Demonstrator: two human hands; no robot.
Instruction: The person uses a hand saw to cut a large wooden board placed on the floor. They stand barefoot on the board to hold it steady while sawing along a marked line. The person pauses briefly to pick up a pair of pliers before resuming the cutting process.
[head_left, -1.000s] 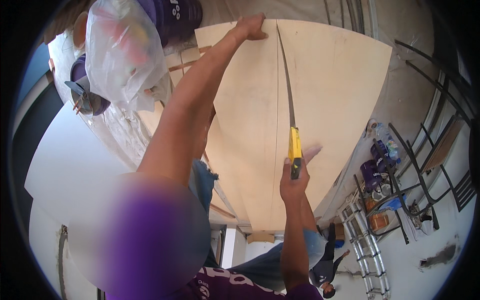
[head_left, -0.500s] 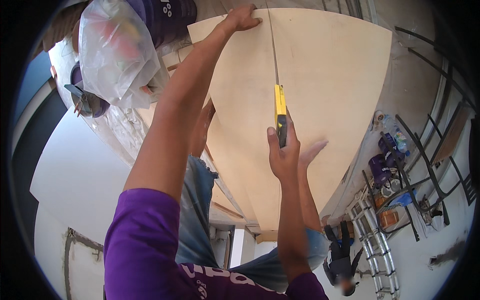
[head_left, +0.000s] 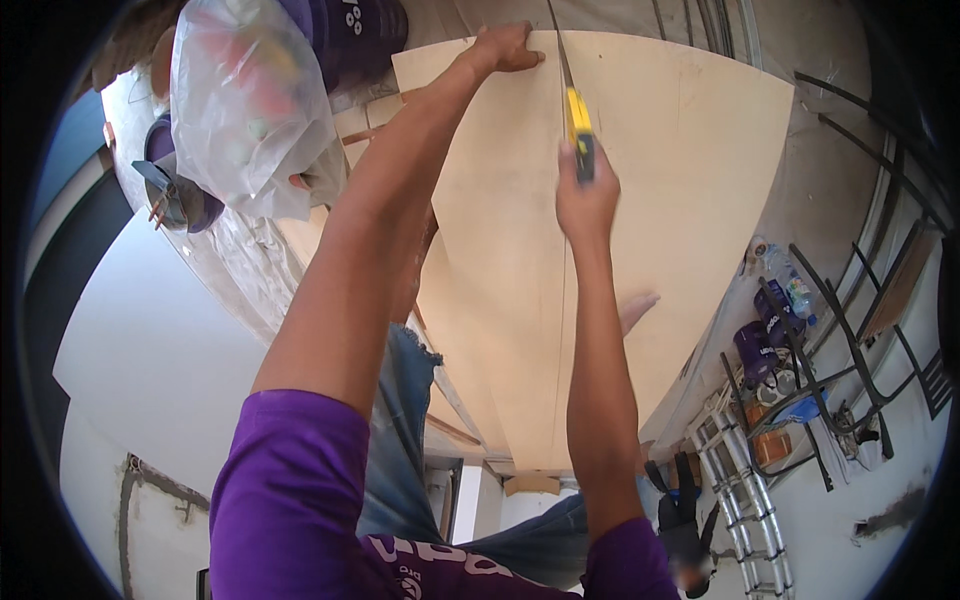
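Observation:
My left hand (head_left: 508,50) grips the far edge of a pale plywood sheet (head_left: 688,190), just left of a straight line running down it. My right hand (head_left: 587,188) is shut on the yellow-and-black handle of a handsaw (head_left: 578,118). The saw's thin blade lies along the line and reaches past the sheet's far edge; whether its teeth are in the wood I cannot tell. My bare foot (head_left: 637,308) shows on the sheet to the right of my right forearm.
A plastic bag (head_left: 245,110) and purple buckets (head_left: 345,35) stand at upper left. A white board (head_left: 150,340) lies left. At right are metal frames (head_left: 850,370), bottles (head_left: 790,280) and an aluminium ladder (head_left: 750,510). Another person (head_left: 685,520) in dark clothes is at lower right.
My right hand and the saw have moved steadily away from me along the line, toward the far edge, with the blade reaching beyond it. My left hand stays on the edge.

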